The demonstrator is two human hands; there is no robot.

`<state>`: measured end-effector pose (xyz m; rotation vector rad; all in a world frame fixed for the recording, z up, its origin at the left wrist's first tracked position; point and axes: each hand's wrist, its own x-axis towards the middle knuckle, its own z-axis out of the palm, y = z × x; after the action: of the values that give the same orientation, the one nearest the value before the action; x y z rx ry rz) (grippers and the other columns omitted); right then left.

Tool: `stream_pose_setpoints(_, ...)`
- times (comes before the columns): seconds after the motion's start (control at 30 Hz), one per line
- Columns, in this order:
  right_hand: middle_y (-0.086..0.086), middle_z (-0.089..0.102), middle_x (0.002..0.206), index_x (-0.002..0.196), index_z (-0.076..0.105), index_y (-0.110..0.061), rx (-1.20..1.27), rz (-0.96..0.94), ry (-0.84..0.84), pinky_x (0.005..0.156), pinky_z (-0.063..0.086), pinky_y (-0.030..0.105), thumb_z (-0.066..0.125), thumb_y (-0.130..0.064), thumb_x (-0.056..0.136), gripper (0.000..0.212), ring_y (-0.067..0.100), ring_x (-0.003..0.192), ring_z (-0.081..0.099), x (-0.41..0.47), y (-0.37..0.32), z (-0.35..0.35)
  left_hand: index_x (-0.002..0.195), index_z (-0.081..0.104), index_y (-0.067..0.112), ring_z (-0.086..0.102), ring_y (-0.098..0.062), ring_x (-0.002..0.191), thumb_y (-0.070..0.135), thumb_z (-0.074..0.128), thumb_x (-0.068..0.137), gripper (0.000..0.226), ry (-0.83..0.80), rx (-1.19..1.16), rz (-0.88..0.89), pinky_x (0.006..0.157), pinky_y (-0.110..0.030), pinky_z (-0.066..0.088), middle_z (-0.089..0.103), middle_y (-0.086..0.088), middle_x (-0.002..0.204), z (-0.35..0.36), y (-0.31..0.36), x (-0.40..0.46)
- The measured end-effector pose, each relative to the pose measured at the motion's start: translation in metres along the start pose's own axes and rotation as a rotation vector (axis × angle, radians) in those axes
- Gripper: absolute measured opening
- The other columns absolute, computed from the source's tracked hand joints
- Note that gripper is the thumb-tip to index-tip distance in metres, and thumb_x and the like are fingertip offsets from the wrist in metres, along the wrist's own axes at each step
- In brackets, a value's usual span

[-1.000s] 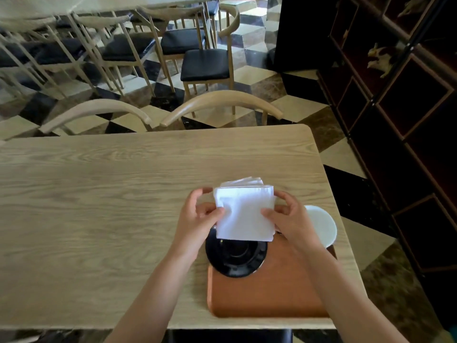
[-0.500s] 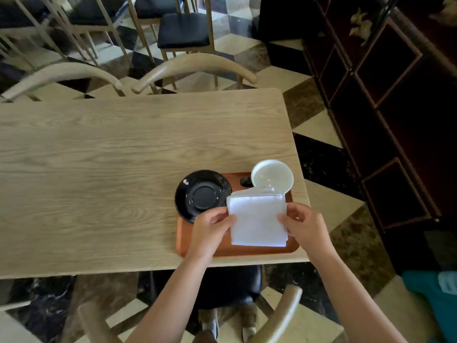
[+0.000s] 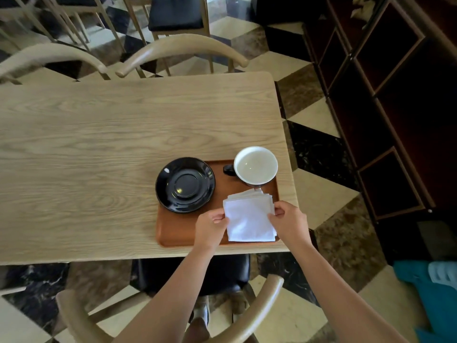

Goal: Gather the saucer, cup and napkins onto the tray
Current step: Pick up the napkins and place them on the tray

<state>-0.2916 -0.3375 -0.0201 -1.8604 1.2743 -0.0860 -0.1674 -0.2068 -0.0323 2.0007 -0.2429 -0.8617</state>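
Observation:
A brown tray (image 3: 178,230) lies at the near right of the wooden table (image 3: 99,149). A black saucer (image 3: 185,184) sits on the tray's left part, overhanging its far left edge. A dark cup with a white inside (image 3: 255,165) stands at the tray's far right corner. A stack of white napkins (image 3: 249,217) rests on the tray's near right part. My left hand (image 3: 212,227) pinches the stack's left edge. My right hand (image 3: 289,222) grips its right edge.
Two pale wooden chair backs (image 3: 183,49) stand along the table's far side, and another chair (image 3: 262,308) is tucked in below my arms. Dark shelving (image 3: 385,102) lines the right. The floor is checkered tile. A teal object (image 3: 430,293) lies at the lower right.
The napkin stack came from above the saucer down onto the tray's near right part, both hands still on it. The camera tilted down and back, so the cup is now fully visible.

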Motion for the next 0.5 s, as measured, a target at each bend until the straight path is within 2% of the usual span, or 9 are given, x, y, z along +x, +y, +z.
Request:
stream_pose_setpoints(0.07,-0.005,0.061,0.080,0.107,0.060,-0.018,-0.024,-0.025,0.012,0.061,0.050,0.025,0.063,-0.012,0.082,0.026,0.011,0.071,0.056,-0.002,0.002,0.000,0.092,0.074,0.016,0.066,-0.008,0.081,0.003,0.058,0.076,0.026,0.011,0.047,0.023,0.077,-0.022,0.051,0.074,0.004,0.084,0.002,-0.004,-0.002)
stream_pose_setpoints(0.13,-0.007,0.059,0.083,0.120,0.051,-0.019,-0.039,-0.049,0.008,0.064,0.051,0.025,0.065,-0.012,0.082,0.042,0.012,0.074,0.057,-0.005,0.003,0.000,0.090,0.074,0.017,0.063,0.000,0.077,0.007,0.059,0.076,0.023,0.032,0.127,0.077,0.070,-0.006,0.045,0.072,0.006,0.082,0.003,-0.007,-0.002)
stream_pose_setpoints(0.2,-0.004,0.061,0.090,0.126,0.044,-0.021,-0.056,-0.078,0.010,0.071,0.052,0.026,0.066,-0.011,0.081,0.051,0.013,0.079,0.058,-0.011,0.004,0.001,0.089,0.073,0.019,0.061,0.003,0.074,0.011,0.060,0.077,0.020,0.066,0.178,0.113,0.062,0.000,0.040,0.069,0.010,0.079,0.003,-0.007,-0.005)
stream_pose_setpoints(0.27,0.003,0.061,0.103,0.127,0.043,-0.021,-0.116,-0.141,0.026,0.077,0.056,0.034,0.066,-0.008,0.081,0.053,0.018,0.088,0.059,-0.019,0.007,0.003,0.095,0.070,0.019,0.062,0.003,0.073,0.011,0.062,0.078,0.020,0.097,0.157,0.133,0.059,0.001,0.040,0.069,0.008,0.079,0.003,-0.006,-0.009)
stream_pose_setpoints(0.33,0.007,0.057,0.115,0.124,0.048,-0.016,-0.224,-0.256,0.039,0.081,0.056,0.039,0.064,-0.005,0.082,0.046,0.024,0.099,0.059,-0.026,0.012,0.006,0.108,0.063,0.018,0.061,0.007,0.070,0.009,0.064,0.078,0.031,0.098,0.135,0.154,0.059,-0.001,0.043,0.068,0.008,0.081,0.004,-0.005,-0.014)
stream_pose_setpoints(0.4,0.011,0.056,0.120,0.116,0.058,-0.007,-0.318,-0.350,0.028,0.084,0.053,0.035,0.063,-0.001,0.082,0.034,0.027,0.105,0.058,-0.032,0.014,0.007,0.121,0.054,0.020,0.062,0.000,0.075,0.006,0.063,0.078,0.046,0.068,0.183,0.215,0.065,-0.009,0.049,0.067,0.006,0.087,0.006,-0.007,-0.020)
stream_pose_setpoints(0.5,0.007,0.063,0.107,0.093,0.068,-0.006,-0.656,-0.513,0.014,0.087,0.052,0.031,0.071,-0.001,0.076,0.018,0.025,0.106,0.057,-0.037,0.014,0.007,0.137,0.038,0.017,0.057,-0.017,0.098,0.008,0.060,0.081,0.061,0.053,0.411,0.352,0.087,-0.031,0.049,0.063,-0.004,0.108,0.006,-0.012,-0.025)
